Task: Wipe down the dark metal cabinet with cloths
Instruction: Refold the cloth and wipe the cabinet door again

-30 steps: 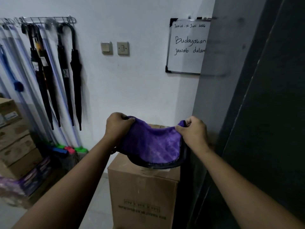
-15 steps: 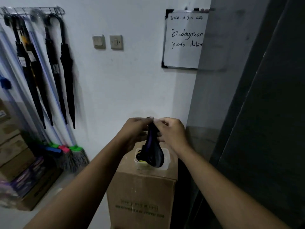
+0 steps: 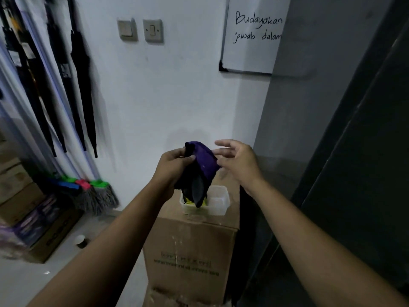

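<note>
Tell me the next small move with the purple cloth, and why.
Probably swing the purple cloth right and press it against the dark cabinet. The left hand grips it bunched above the white container on the cardboard box, the right hand is open beside it, and the cabinet stands close on the right, not yet touched.

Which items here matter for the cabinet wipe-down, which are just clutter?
Job: purple cloth, gripped by the left hand; right hand, open beside it; dark metal cabinet; plastic tub below the cloth.
Clutter: umbrellas, brooms, whiteboard, wall switches, floor cup, cardboard box.
</note>
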`<state>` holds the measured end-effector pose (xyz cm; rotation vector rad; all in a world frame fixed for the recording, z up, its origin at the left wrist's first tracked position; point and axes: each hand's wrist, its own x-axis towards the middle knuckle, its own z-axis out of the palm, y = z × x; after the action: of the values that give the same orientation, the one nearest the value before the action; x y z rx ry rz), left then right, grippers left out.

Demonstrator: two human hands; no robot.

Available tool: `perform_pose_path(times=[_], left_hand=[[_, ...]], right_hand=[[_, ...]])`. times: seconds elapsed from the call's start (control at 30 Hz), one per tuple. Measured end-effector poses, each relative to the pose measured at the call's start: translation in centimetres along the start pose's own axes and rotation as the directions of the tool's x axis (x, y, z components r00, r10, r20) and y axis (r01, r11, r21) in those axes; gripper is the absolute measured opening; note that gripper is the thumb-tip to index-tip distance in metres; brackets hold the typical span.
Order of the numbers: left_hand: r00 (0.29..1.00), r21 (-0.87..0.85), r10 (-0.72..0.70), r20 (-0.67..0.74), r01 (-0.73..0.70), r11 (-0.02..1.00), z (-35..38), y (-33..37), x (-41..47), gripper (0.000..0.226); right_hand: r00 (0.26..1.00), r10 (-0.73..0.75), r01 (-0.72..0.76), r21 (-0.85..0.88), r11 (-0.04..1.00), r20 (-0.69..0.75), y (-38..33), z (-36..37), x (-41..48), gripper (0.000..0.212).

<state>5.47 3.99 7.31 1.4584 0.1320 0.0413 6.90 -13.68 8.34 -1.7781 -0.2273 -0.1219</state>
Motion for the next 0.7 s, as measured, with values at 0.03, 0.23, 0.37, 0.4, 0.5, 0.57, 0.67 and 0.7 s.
perform_pose_path(times=[0.03, 0.23, 0.37, 0.4, 0.5, 0.57, 0.67, 0.7], left_hand=[[1.0, -0.026, -0.015, 0.014, 0.015, 1.0, 0.0, -0.1, 0.2, 0.018], [0.993, -0.146, -0.049, 0.107, 0.065, 0.987, 0.0, -0.8, 1.8, 0.023], [0.995, -0.108, -0.097, -0.007, 0.096, 0.99, -0.1, -1.1, 3.2, 0.018], [0.991, -0.061, -0.116, -0.069, 0.112, 0.992, -0.1, -1.2, 3.7, 0.021], [0.97, 0.051, -0.22, -0.101, 0.226, 0.973, -0.5, -1.5, 4.3, 0.032], [0.953, 0.124, -0.301, -0.025, 0.302, 0.945, -0.7, -1.8, 4.4, 0.04], [0.95, 0.179, -0.313, 0.007, 0.307, 0.935, -1.7, -2.4, 4.4, 0.052], [0.954, 0.165, -0.3, 0.019, 0.293, 0.942, -1.9, -2.4, 4.6, 0.054]], right_hand=[[0.999, 0.009, -0.011, -0.055, 0.998, -0.033, 0.9, -0.1, 0.4, 0.056], [0.926, 0.3, -0.354, 0.251, 0.901, 0.229, 4.9, 0.7, 0.6, 0.075], [0.957, 0.222, -0.28, 0.39, 0.877, 0.186, 6.3, 1.5, 1.3, 0.051], [0.962, 0.204, -0.26, 0.395, 0.881, 0.18, 6.3, 1.7, 1.6, 0.049], [0.971, 0.164, -0.219, 0.376, 0.9, 0.174, 6.5, 2.3, 2.5, 0.056], [0.977, 0.126, -0.181, 0.348, 0.92, 0.173, 6.6, 2.5, 3.1, 0.049], [0.981, 0.116, -0.157, 0.284, 0.946, 0.154, 6.9, 3.0, 2.9, 0.049], [0.984, 0.108, -0.14, 0.243, 0.96, 0.141, 6.8, 2.8, 2.9, 0.049]])
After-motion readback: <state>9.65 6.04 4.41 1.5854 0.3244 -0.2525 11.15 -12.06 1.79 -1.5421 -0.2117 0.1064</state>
